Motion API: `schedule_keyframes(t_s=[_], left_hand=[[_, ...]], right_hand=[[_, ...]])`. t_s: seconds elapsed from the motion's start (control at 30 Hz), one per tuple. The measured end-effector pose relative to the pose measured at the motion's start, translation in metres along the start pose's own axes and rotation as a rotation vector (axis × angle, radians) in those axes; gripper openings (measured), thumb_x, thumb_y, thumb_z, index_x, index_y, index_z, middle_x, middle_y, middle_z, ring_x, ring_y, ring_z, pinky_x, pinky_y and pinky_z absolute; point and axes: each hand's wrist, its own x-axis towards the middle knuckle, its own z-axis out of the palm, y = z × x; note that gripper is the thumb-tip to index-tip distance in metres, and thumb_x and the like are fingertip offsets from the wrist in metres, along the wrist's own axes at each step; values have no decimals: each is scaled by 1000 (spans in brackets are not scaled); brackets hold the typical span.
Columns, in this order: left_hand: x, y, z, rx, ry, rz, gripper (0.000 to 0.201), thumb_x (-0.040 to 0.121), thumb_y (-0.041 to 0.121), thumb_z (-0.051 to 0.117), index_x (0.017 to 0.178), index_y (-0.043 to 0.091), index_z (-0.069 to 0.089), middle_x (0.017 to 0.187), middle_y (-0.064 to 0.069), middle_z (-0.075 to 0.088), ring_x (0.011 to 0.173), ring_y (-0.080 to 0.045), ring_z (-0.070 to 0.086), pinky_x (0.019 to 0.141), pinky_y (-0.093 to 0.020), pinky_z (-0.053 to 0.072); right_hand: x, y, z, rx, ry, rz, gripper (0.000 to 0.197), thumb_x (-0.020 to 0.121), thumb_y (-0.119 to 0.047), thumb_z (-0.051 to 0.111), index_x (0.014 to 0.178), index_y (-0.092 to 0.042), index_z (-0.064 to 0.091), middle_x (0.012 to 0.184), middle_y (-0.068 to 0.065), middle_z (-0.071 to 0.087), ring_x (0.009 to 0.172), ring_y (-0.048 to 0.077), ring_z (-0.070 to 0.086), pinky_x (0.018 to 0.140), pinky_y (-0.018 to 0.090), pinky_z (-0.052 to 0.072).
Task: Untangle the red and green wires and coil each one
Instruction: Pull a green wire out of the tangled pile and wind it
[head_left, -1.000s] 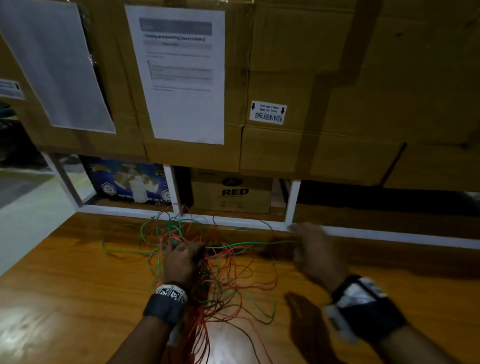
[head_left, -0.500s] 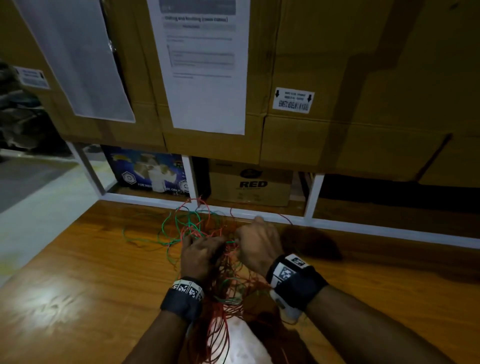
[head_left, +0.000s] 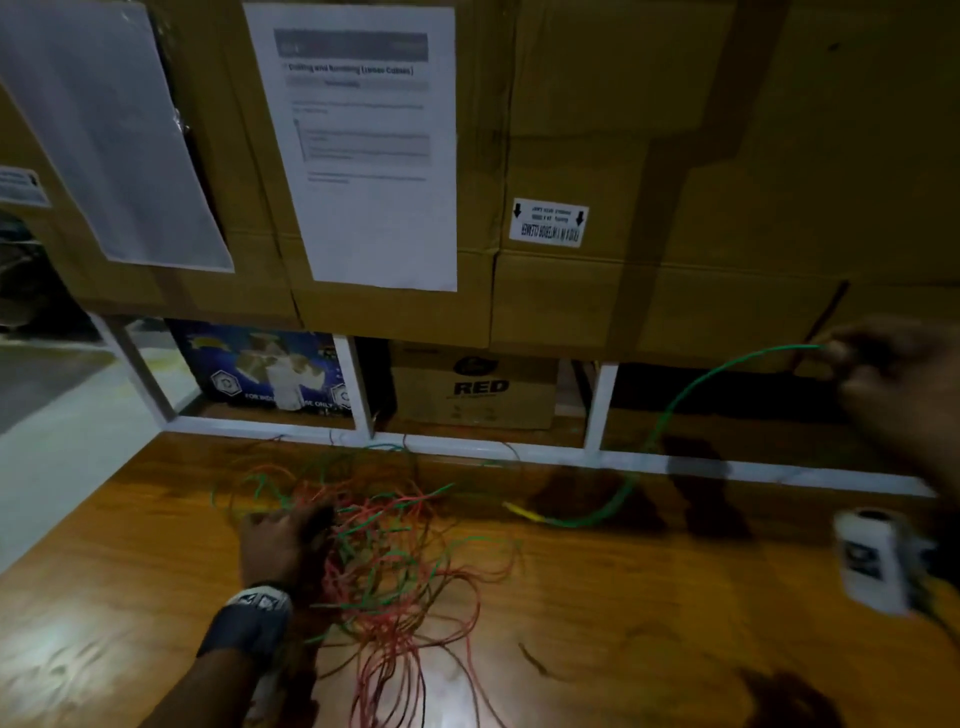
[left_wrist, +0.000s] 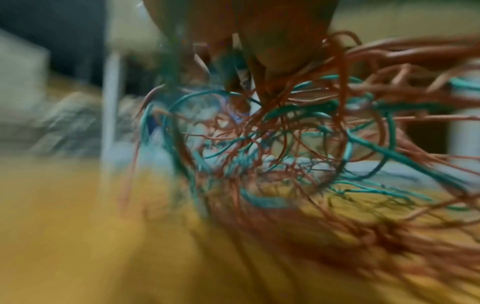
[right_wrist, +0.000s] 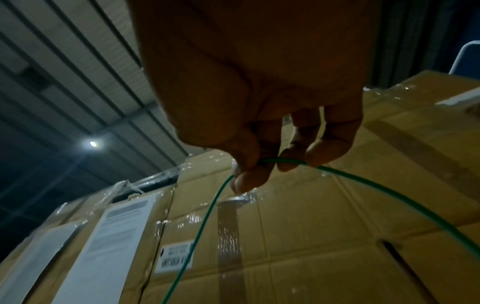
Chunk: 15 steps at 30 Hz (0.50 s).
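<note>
A wooden table is set in front of stacked cardboard boxes, and on its left half a loose tangle of red wire and green wire is spread. The tangle is pinned at its left edge by the left hand; in the left wrist view, strands are seen bunched under the curled fingers, though blur hides exactly which ones are gripped. One green strand is drawn out of the heap in a long arc, up and to the right, where it is pinched between the thumb and fingertips of the right hand, raised well clear of the table. A short yellowish piece is seen on the table near the low point of that arc; what it is cannot be told.

The step in hand is judged to be the freeing of the green wire. It is best done with a slow, steady pull, so that loops are slid through rather than tightened into knots. The heap should be held down lightly, with red strands allowed to fall away. Where resistance is felt, the pull should be eased and the crossing loosened by hand. The freed length should be kept off the pile.
</note>
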Motion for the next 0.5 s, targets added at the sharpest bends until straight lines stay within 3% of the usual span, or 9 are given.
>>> schedule_keyframes(t_s=[0.03,0.1,0.17,0.27,0.4,0.5], left_hand=[[1,-1,-4,-8,8,27,30,70,33,69,98,28,82,72,-7,77,57,-27,71,66,-49,54],[12,15,-16,-25,51,13,29,73,29,73,101,29,80,77,-8,77,66,-29,72,72,-50,55],[21,46,-27,-37,112,25,25,79,24,79,104,25,80,85,-9,78,76,-31,72,75,-48,56],[24,103,-40,-222,162,130,20,85,20,78,105,20,80,93,-6,79,82,-26,74,79,-40,59],[12,176,-45,-601,116,235,13,89,17,79,102,18,81,90,7,78,79,-3,71,72,-19,55],[-2,217,-40,-921,-1,208,9,93,12,74,99,13,81,80,23,74,77,6,71,69,-16,53]], right_hand=[[-1,17,-6,-22,13,11,23,100,-48,56,98,-31,71,80,-5,62,81,37,67,74,58,57],[-8,15,2,-10,5,46,10,98,-32,63,94,-33,72,83,-1,69,74,28,64,69,47,56],[-20,0,23,-32,-102,63,16,95,-14,64,91,-26,74,85,4,72,70,23,61,67,37,50],[-29,-7,51,15,-147,93,21,94,-9,65,87,-27,71,78,-3,70,79,23,67,70,34,48],[-38,-4,76,75,-175,83,26,95,-9,66,84,-33,67,76,-8,70,76,18,67,69,36,53],[-40,-6,80,99,-172,80,25,96,-10,65,86,-33,67,75,-12,68,79,18,68,73,40,56]])
